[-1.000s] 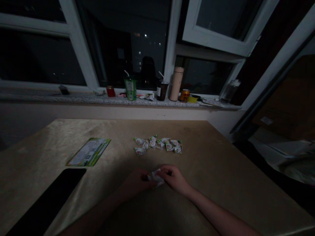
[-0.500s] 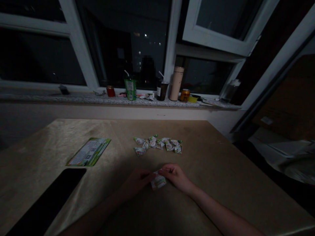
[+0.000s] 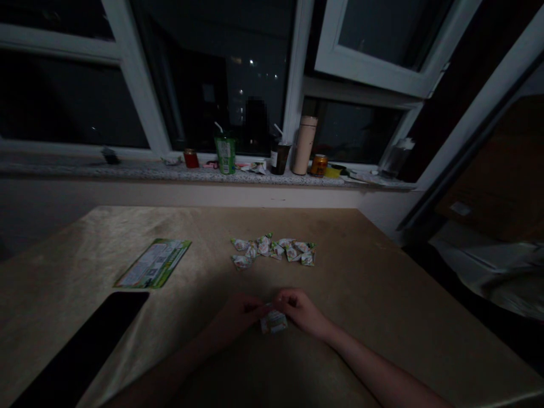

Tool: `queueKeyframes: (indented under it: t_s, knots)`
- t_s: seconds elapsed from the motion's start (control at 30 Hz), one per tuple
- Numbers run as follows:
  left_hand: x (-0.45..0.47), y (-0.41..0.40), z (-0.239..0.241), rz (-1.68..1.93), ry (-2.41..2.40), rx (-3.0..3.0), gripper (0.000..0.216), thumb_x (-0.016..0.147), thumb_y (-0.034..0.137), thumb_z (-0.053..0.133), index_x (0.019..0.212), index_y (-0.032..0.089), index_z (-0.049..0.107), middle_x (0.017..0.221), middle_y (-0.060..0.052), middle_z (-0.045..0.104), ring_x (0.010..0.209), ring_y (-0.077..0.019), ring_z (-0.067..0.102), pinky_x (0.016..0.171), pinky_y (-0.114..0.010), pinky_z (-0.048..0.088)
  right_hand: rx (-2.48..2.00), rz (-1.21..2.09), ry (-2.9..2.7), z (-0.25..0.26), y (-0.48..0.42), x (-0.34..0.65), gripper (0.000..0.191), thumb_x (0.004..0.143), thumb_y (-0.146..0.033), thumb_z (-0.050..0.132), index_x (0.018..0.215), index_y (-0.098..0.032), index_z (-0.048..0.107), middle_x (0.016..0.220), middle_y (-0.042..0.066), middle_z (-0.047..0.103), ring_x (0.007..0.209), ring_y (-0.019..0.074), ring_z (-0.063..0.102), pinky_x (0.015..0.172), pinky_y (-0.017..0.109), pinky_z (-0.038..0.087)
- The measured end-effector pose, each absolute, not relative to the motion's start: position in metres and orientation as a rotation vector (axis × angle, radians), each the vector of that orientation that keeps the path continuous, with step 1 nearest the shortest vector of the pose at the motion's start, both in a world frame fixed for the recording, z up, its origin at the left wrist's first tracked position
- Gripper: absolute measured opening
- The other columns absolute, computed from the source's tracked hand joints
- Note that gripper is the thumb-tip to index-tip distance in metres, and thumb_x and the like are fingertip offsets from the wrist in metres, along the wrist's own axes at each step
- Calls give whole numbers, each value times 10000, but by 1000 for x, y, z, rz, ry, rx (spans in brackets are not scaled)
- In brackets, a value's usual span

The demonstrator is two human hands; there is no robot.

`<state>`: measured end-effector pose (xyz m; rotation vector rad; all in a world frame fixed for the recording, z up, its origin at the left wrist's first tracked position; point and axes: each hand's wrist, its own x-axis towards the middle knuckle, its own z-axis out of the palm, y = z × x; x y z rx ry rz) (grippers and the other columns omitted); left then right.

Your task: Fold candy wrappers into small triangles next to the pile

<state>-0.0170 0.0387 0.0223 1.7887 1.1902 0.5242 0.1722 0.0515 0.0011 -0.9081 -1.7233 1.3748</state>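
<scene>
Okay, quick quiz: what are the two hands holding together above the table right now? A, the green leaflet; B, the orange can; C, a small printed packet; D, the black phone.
C: the left hand and right hand pinch a small printed packet between them, near the table edge closest to the person.

Bare forearms, hands (image 3: 272,311); no sleeves visible.
</scene>
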Motion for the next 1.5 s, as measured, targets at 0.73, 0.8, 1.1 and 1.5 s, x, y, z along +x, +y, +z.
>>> queueKeyframes:
  t_s: [0.73, 0.8, 1.1, 1.5]
  knots:
    - [-18, 43, 22, 680, 1319, 1693, 474, 835, 533, 465, 755, 152, 734, 644, 0, 647, 617, -174, 538, 560, -220, 347, -971, 1488, -1655, 4, 54, 173, 469, 770, -601, 585, 611, -161, 609, 554, -11, 606, 486, 111, 519, 508, 222, 374]
    - [-19, 44, 22, 700, 1326, 1692, 469, 834, 528, 461, 752, 152, 730, 677, -6, 668, 647, -184, 559, 584, -224, 365, -973, 1504, -1648, 5, 54, 174, 474, 774, -602, 579, 621, -156, 628, 581, 4, 643, 501, 120, 553, 524, 225, 400]
    - [-22, 47, 18, 666, 1271, 1660, 476, 837, 525, 439, 733, 148, 710, 683, -12, 673, 643, -182, 578, 595, -233, 389, -963, 1538, -1629, 2, 55, 177, 479, 759, -607, 595, 636, -146, 634, 564, 5, 647, 475, 109, 547, 511, 218, 418]
    - [-23, 45, 23, 661, 1250, 1757, 437, 862, 464, 441, 698, 162, 711, 664, -5, 697, 641, -189, 617, 608, -232, 407, -962, 1553, -1582, 3, 55, 177, 505, 707, -644, 623, 631, -145, 633, 565, 5, 646, 472, 109, 550, 500, 219, 416]
